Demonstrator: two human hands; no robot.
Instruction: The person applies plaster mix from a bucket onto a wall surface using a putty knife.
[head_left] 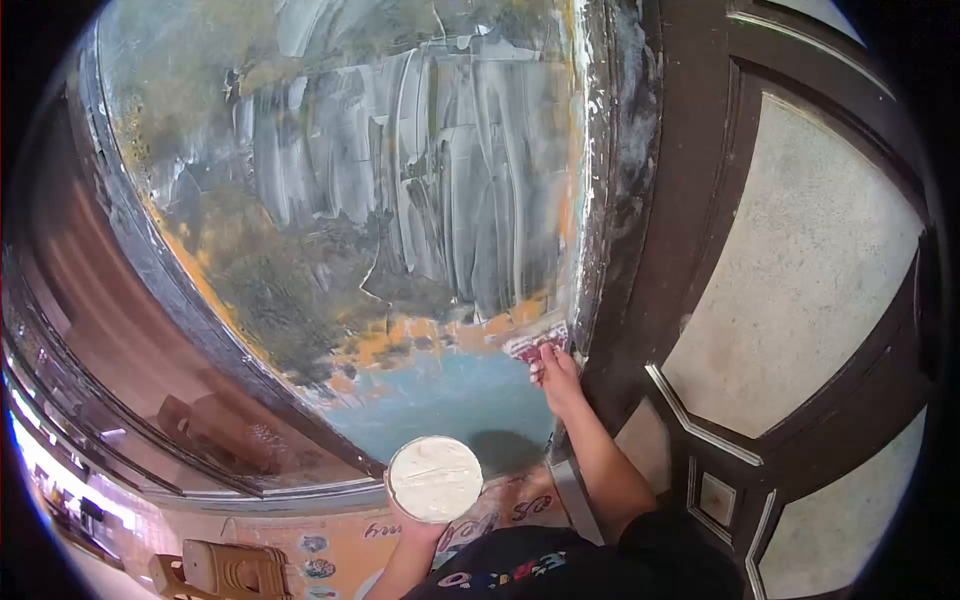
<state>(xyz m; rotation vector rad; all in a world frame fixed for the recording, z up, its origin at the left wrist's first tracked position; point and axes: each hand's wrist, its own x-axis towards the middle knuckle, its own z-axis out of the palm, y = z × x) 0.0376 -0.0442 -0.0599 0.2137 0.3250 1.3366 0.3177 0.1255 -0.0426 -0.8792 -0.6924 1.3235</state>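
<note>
1. Head view: my right hand (556, 380) is closed around a putty knife (538, 345). Its blade lies flat against the wall (450, 400), just beside the dark door frame (690, 200), so the edge meets the surface evenly.
2. My left hand (412, 528) grips a round tub (435, 478) of white paste from below. I keep it level and near, so nothing spills.
</note>
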